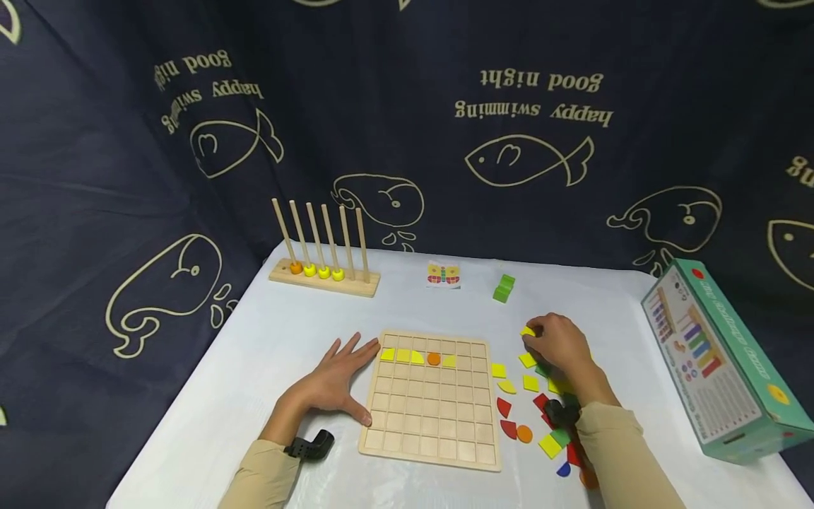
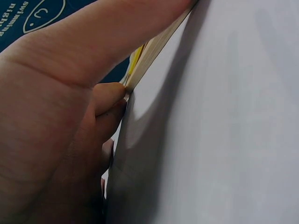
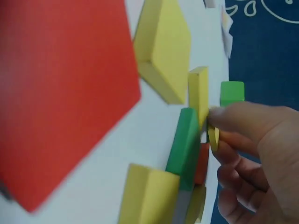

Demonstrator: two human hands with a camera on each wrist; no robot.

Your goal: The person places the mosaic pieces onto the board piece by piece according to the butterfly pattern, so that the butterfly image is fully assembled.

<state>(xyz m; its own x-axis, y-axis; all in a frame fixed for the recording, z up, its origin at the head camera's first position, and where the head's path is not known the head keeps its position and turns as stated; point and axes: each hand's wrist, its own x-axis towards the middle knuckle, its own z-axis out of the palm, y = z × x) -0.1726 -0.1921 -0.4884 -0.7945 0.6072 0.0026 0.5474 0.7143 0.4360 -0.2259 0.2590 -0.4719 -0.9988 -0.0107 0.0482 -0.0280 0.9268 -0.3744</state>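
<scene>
A square wooden grid board (image 1: 431, 408) lies on the table, with several yellow pieces (image 1: 403, 355) and one orange disc (image 1: 434, 359) in its second row from the back. My left hand (image 1: 333, 382) is spread along the board's left side, its thumb and fingertips at the edge. To the right of the board, my right hand (image 1: 562, 343) pinches a small yellow piece (image 3: 213, 138) between thumb and fingers, which partly hide its shape. Loose yellow, red, green, blue and orange pieces lie under and around that hand, among them a yellow square (image 1: 531, 382) and a red quarter-circle (image 1: 504, 407).
A wooden peg stand (image 1: 324, 281) with one orange and several yellow beads stands at the back left. Behind the board are a butterfly picture card (image 1: 443, 275) and green blocks (image 1: 504, 288). A teal box (image 1: 725, 360) stands at the right edge; a dark printed curtain (image 1: 407, 127) hangs behind.
</scene>
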